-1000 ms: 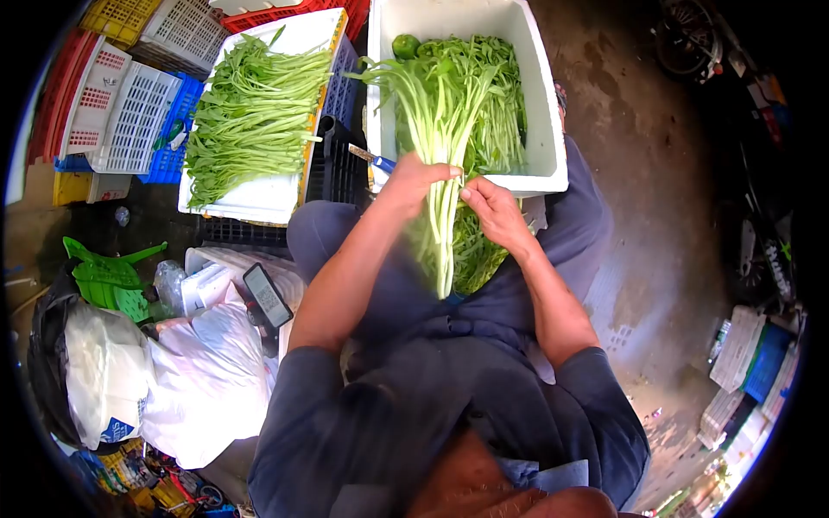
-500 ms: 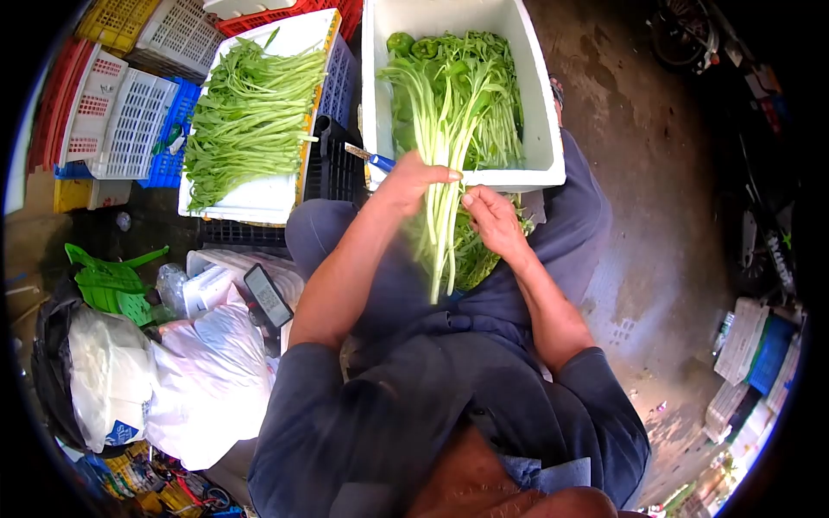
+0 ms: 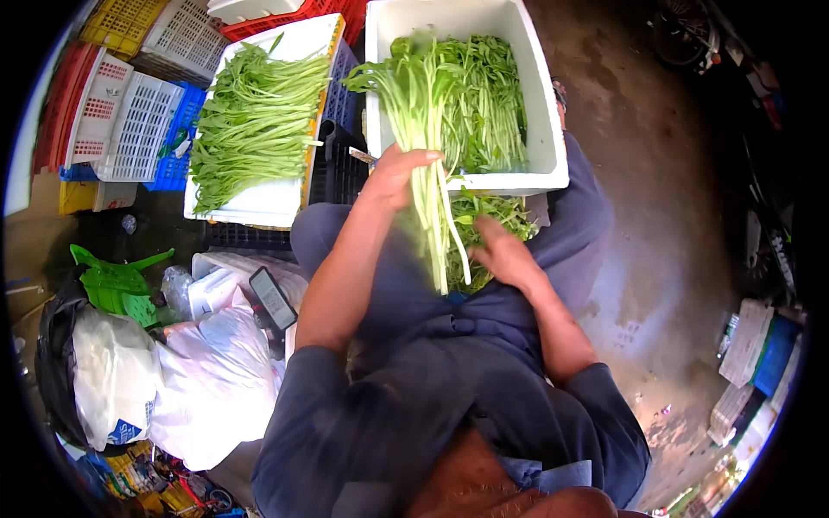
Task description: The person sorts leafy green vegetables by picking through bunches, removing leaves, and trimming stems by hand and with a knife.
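My left hand (image 3: 394, 177) is closed round a bunch of long-stemmed leafy greens (image 3: 423, 155), thumb across the pale stems. The leaves reach over the white foam box (image 3: 547, 129), and the cut stem ends hang over my lap. Beside this hand a knife tip (image 3: 361, 155) sticks out; its handle is hidden, so I cannot tell whether the hand holds it. My right hand (image 3: 508, 255) is apart from the bunch, thumb and fingers spread, slightly blurred. It is next to loose leafy trimmings (image 3: 501, 211) below the box. More greens (image 3: 488, 104) lie inside the box.
At left, a white foam lid (image 3: 259, 207) bears a row of similar greens (image 3: 259, 121). Stacked plastic crates (image 3: 142, 112) stand beyond it. A phone (image 3: 273, 298), a white bag (image 3: 216, 380) and a green plastic item (image 3: 117, 281) are near my left side.
My right hand has let go of the stems and moved down and right toward the trimmings. The bunch in my left hand has shifted left, and the knife's blue handle has gone from sight.
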`<state>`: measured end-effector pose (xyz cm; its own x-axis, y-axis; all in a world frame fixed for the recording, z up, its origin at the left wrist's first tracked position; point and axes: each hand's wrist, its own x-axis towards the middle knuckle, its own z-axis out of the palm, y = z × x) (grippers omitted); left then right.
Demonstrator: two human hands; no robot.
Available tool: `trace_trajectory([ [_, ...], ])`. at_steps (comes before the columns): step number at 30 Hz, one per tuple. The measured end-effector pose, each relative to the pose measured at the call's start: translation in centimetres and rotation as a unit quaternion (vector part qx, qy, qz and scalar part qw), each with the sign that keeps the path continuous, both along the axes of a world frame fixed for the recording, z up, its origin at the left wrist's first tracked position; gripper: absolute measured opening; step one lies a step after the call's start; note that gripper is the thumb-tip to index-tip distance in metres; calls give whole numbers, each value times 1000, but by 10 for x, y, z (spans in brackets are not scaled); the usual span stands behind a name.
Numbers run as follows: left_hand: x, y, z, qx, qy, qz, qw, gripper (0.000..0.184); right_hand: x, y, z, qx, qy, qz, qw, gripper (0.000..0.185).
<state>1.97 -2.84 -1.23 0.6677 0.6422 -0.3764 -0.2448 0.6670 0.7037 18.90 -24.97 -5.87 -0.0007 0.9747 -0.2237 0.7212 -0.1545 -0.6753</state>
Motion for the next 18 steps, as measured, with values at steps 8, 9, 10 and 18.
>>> trace_trajectory([
  [8, 1, -4, -6, -5, 9, -6, 1000, 27, 0, 72, 61, 57, 303, -61, 949, 69],
  [9, 0, -2, -6, -9, 17, 0, 1000, 27, -2, 74, 52, 31, 325, -64, 943, 69],
  [10, -2, 0, -8, -13, 25, 8, 1000, 28, -6, 74, 39, 37, 325, -70, 942, 69],
  [18, -6, 6, -8, -53, 23, 12, 998, 31, -35, 56, 34, 80, 319, -102, 939, 40],
])
